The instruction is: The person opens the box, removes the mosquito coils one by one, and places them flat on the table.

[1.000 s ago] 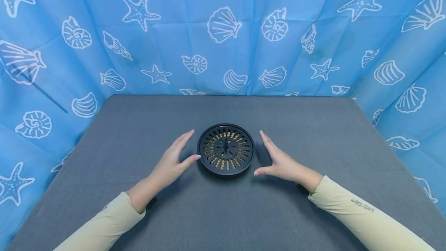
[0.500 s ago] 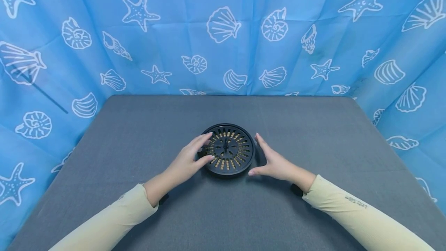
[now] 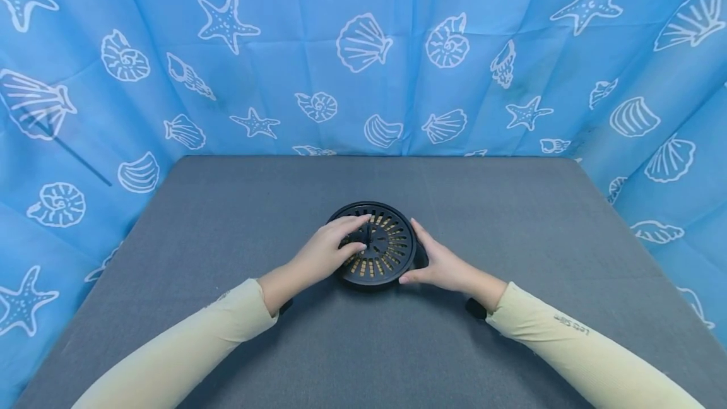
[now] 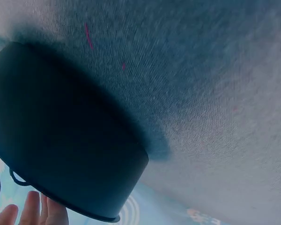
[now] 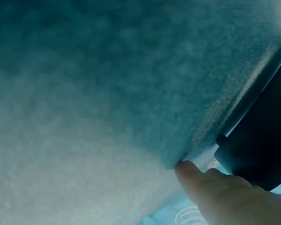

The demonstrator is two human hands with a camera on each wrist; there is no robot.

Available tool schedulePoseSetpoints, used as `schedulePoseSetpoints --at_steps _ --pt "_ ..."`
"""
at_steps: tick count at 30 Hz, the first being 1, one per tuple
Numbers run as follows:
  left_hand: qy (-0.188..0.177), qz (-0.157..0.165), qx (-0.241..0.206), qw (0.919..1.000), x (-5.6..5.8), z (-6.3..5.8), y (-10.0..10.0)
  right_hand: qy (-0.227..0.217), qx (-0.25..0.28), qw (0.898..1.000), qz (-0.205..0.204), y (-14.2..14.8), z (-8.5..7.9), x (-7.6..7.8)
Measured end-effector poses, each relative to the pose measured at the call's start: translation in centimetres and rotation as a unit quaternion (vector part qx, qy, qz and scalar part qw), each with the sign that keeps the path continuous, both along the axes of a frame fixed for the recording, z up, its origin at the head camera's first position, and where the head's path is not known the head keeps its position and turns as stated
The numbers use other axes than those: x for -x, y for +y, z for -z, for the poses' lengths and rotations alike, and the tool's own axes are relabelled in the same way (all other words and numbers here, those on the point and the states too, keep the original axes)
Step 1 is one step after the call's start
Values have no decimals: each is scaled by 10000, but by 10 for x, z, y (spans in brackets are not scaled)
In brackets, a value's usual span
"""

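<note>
A black round tin (image 4: 65, 126) with a slotted lid (image 3: 392, 246) stands on the grey table, and something yellowish shows through the slots. My left hand (image 3: 326, 248) reaches over the left half of the lid, thumb and fingers spread to either side of its small central knob (image 3: 368, 236). From below, the left wrist view catches those fingers (image 4: 30, 211) beyond the tin's rim, near a thin wire loop (image 4: 19, 179). My right hand (image 3: 445, 264) curves at the tin's right side, fingertips right at the rim, a gap before the palm.
The grey cloth-covered table (image 3: 363, 346) spreads around the tin. Behind and beside it hangs a blue curtain (image 3: 397, 93) printed with white shells and starfish. Pale yellow sleeves (image 3: 187, 339) cover both forearms.
My left hand has moved right, from beside the tin to over the lid's centre. My right hand has moved left, closing in on the rim. The tin has stayed in place.
</note>
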State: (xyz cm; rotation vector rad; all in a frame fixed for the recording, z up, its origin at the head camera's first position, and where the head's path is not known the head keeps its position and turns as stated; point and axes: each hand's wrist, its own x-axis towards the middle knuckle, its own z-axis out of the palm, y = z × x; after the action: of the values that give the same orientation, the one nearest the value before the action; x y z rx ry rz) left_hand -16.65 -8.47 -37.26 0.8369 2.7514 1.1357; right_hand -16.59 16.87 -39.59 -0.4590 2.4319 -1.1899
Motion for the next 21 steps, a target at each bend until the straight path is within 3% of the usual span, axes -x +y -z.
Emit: schedulePoseSetpoints --at_steps 6,13,21 --pt "-1 -15 308 9995 9 -1 6 -18 78 10000 -26 0 3 3" --pt "-135 185 692 9973 24 -3 6 -144 93 9999 16 0 2 5" --pt "-398 335 800 9954 31 -3 5 -152 359 9992 -70 1 3 5"
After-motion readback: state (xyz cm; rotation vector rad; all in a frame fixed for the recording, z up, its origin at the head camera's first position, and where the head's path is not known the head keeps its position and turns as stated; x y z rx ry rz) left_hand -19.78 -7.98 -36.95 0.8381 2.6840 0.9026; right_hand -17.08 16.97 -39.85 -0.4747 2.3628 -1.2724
